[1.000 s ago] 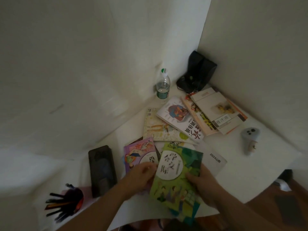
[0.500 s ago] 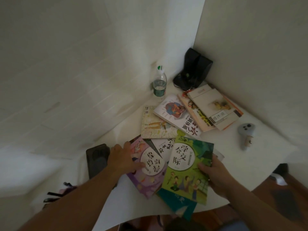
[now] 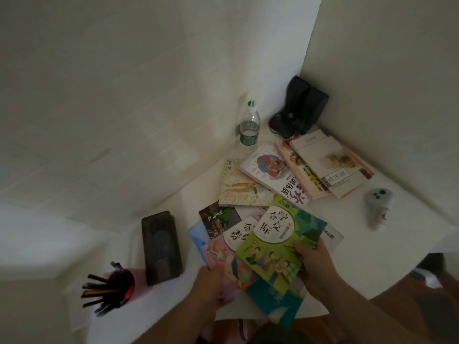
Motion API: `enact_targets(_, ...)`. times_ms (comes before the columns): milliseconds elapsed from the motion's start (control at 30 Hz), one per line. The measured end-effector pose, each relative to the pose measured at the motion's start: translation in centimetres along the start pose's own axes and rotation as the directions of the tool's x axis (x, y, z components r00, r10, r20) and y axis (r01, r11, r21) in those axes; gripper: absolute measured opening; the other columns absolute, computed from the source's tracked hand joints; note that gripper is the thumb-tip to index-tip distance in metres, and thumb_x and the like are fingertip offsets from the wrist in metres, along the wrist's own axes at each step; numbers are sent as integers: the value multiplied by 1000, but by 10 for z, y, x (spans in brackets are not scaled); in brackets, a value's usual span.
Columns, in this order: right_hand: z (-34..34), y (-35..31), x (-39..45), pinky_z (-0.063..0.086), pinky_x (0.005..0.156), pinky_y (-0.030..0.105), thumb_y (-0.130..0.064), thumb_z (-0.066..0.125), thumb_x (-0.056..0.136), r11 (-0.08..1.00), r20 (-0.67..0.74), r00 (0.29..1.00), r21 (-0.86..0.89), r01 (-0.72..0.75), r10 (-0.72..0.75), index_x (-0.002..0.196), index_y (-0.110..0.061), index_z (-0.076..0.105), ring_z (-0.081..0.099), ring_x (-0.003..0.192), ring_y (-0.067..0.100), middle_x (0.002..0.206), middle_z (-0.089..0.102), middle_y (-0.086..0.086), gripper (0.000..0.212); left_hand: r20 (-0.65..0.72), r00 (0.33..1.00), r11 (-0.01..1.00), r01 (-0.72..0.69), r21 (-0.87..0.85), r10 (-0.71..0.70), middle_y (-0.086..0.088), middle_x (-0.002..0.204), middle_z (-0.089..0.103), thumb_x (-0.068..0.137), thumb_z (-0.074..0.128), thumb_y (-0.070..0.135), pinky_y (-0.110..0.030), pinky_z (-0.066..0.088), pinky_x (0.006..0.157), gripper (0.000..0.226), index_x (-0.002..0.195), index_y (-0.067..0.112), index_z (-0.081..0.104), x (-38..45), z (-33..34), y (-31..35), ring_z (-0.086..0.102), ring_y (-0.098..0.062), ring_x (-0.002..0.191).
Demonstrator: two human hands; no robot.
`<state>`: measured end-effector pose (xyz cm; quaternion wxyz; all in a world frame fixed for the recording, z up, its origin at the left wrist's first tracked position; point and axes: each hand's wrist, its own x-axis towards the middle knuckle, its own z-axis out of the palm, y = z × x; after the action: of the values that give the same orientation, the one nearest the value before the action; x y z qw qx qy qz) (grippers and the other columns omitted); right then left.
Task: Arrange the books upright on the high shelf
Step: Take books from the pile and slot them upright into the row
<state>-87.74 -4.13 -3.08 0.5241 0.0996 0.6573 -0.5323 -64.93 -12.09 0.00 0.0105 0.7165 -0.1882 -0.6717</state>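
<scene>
Both hands were down at the near edge of the white table (image 3: 409,244), busy with a fan of books. The right hand (image 3: 314,263) gripped the green book (image 3: 280,240) by its right edge, fingers curled over the cover, thumb side hidden underneath. That green book lay on top of the fan, overlapping a pink book (image 3: 229,254) to its left and a teal book (image 3: 275,297) that poked out below it, over the table's edge. The left hand (image 3: 211,285) was at the bottom corner of the pink book, blurred; it seemed to hold that corner, though the fingers could not be made out clearly. A dark-covered book (image 3: 217,219) and a pale blue one (image 3: 197,235) peeked out behind the pink book.

Farther back lay more books, all flat: a pale illustrated book (image 3: 242,188), a white book (image 3: 270,170) across it, and a stack (image 3: 327,162) near the corner. No book stood upright anywhere in view.

Around them: a water bottle (image 3: 249,127) by the wall, a black pouch (image 3: 299,108) in the corner, a grey controller (image 3: 377,206) on the right, a black case (image 3: 161,247) to the left, and a pen cup (image 3: 116,286) at the near left.
</scene>
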Motion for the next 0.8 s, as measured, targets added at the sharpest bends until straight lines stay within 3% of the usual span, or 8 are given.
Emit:
enact_targets(100, -3, 1, -5, 61, 83, 67, -6, 66, 100, 998, -32, 998, -39, 55, -57, 133, -25, 58, 77, 101, 39, 118, 77, 12, 39, 154, 987, 928, -12, 373, -49, -4, 106, 77, 102, 60, 42, -32, 58, 79, 26, 112, 20, 71, -14, -11, -6, 71, -22, 96)
enact_targets(200, -5, 3, -12, 61, 85, 64, -10, 69, 100, 992, -37, 995, -90, 88, -92, 132, -29, 56, 76, 101, 36, 118, 76, 8, 40, 155, 988, 869, -59, 492, -20, -3, 113, 74, 99, 65, 46, -32, 57, 84, 29, 113, 22, 72, -3, -32, -7, 68, -19, 96)
enact_targets(333, -6, 10, -17, 62, 84, 64, -6, 68, 100, 996, -12, 997, -59, 70, -71, 129, -28, 58, 77, 102, 36, 117, 77, 9, 39, 86, 989, 910, -145, 389, 121, -11, 114, 70, 98, 71, 29, -42, 58, 95, 28, 118, 12, 63, 10, -44, -4, 68, -26, 105)
enact_targets(433, -4, 17, -22, 62, 81, 65, -2, 66, 100, 1000, 8, 1000, -7, 14, -14, 127, -27, 59, 78, 99, 38, 116, 78, 11, 37, 31, 988, 971, -155, 182, 152, -21, 106, 74, 91, 80, 20, -46, 62, 82, 53, 124, 12, 41, 9, -40, -7, 75, -35, 97)
enact_targets(533, 1, 17, -24, 60, 80, 70, 2, 68, 98, 999, -19, 1000, 52, 2, -1, 130, -23, 56, 76, 101, 43, 118, 74, 15, 42, 69, 979, 977, -195, 87, 190, -24, 96, 77, 95, 76, 16, -48, 63, 74, 60, 134, 28, 33, 2, -37, -8, 77, -39, 86)
enact_targets(600, 4, 12, -25, 60, 80, 71, 1, 70, 96, 996, -31, 999, 86, -6, 9, 130, -16, 56, 76, 98, 44, 114, 75, 18, 40, 139, 975, 982, -182, 55, 173, -24, 97, 78, 93, 77, 13, -51, 63, 79, 62, 132, 36, 35, -6, -37, -9, 75, -41, 87)
enact_targets(667, 5, 7, -25, 60, 82, 68, -4, 72, 97, 995, -4, 999, 81, -50, 50, 127, -9, 61, 78, 94, 43, 108, 78, 21, 32, 154, 967, 972, -217, 86, 202, -23, 96, 78, 88, 83, 15, -51, 63, 81, 55, 118, 38, 44, -18, -35, -10, 74, -40, 85)
enact_targets(800, 11, 10, -30, 62, 86, 61, -3, 65, 101, 996, 87, 993, -44, -80, 84, 122, -5, 70, 79, 94, 39, 104, 80, 19, 21, 247, 935, 953, -286, 97, 256, -31, 98, 73, 82, 89, 22, -47, 60, 77, 47, 118, 13, 61, -31, -26, -16, 70, -37, 76)
